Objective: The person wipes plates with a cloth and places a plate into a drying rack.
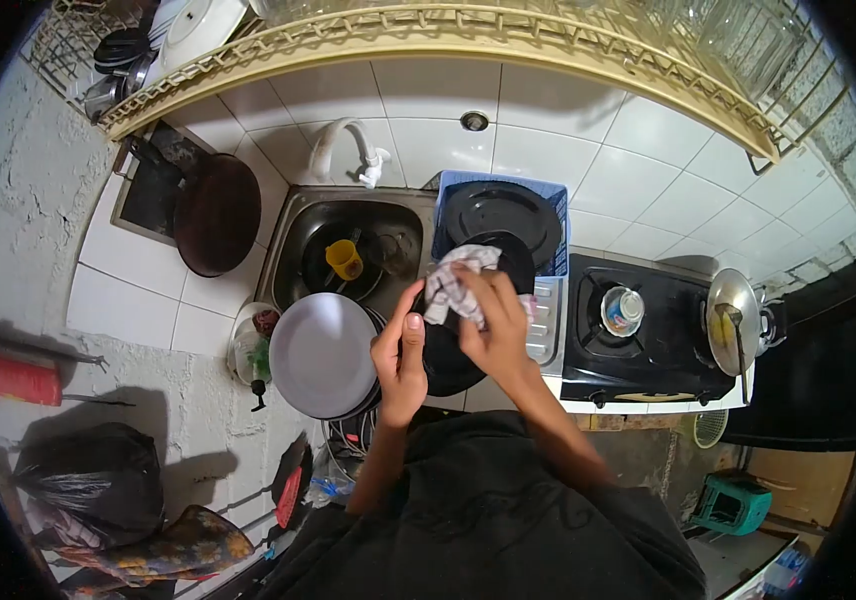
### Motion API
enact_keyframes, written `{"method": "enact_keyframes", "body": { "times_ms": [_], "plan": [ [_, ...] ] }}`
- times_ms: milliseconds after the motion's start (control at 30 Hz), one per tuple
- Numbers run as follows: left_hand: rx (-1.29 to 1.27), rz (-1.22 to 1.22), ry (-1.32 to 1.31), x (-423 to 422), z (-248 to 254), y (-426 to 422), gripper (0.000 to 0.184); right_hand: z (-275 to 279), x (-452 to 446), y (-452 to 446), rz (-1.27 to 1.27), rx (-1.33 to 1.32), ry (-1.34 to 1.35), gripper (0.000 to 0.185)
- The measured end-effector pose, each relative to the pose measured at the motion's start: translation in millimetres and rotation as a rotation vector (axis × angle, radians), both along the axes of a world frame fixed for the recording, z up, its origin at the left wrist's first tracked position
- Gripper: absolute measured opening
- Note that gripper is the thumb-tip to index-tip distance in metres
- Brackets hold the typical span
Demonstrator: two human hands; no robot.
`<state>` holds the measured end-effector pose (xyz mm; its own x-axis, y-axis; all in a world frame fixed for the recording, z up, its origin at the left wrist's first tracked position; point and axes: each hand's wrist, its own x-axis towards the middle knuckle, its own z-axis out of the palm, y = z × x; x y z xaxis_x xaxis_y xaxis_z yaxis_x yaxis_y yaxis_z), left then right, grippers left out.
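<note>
My left hand (400, 365) grips the left edge of a black plate (451, 362), thumb raised on the near side. In my right hand (498, 325) is a crumpled white checked cloth (456, 285), bunched against the plate's upper part. The hands and cloth hide much of the plate. Just behind it, a blue basket (560, 230) holds black plates (503, 222). To the left of my left hand stands a stack of plates with a light grey plate (323, 355) on top and darker rims beneath.
A steel sink (288, 215) with a yellow cup (344, 259) lies behind the grey plate, under a white faucet (348, 135). At right is a black stove (588, 350) with a pan (733, 320). A dish rack (428, 30) hangs above; a brown pan (218, 215) leans at left.
</note>
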<state>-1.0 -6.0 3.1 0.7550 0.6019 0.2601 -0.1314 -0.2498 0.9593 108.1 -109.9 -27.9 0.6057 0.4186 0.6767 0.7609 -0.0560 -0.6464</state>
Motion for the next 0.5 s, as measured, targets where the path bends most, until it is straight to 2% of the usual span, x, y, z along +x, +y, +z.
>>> {"method": "enact_keyframes", "body": {
  "times_ms": [67,133,200,300,333,400,433,500],
  "plan": [
    [-0.008,-0.008,0.008,-3,0,1,0.042,-11,17,0,-0.194,0.114,0.020,0.058],
    [0.032,0.002,0.017,-3,-2,-2,0.042,1,24,-6,-0.319,0.082,0.232,0.054],
    [0.041,-0.001,0.013,0,-3,-1,0.042,-2,23,-2,-0.277,0.077,0.155,0.054],
    [0.005,-0.016,0.000,2,-3,-1,0.042,1,5,-2,0.007,0.029,0.030,0.061],
    [-0.001,-0.017,-0.007,1,-2,0,0.042,6,5,-2,0.034,0.008,0.018,0.056],
    [-0.020,-0.013,-0.021,-1,1,0,0.043,-5,22,3,-0.180,0.161,0.018,0.049],
    [-0.017,-0.003,-0.009,-2,2,0,0.044,-8,31,-4,-0.261,0.145,0.190,0.046],
    [0.039,0.012,-0.005,-3,-4,2,0.045,-5,44,-9,-0.318,0.113,0.193,0.050]
  ]
}}
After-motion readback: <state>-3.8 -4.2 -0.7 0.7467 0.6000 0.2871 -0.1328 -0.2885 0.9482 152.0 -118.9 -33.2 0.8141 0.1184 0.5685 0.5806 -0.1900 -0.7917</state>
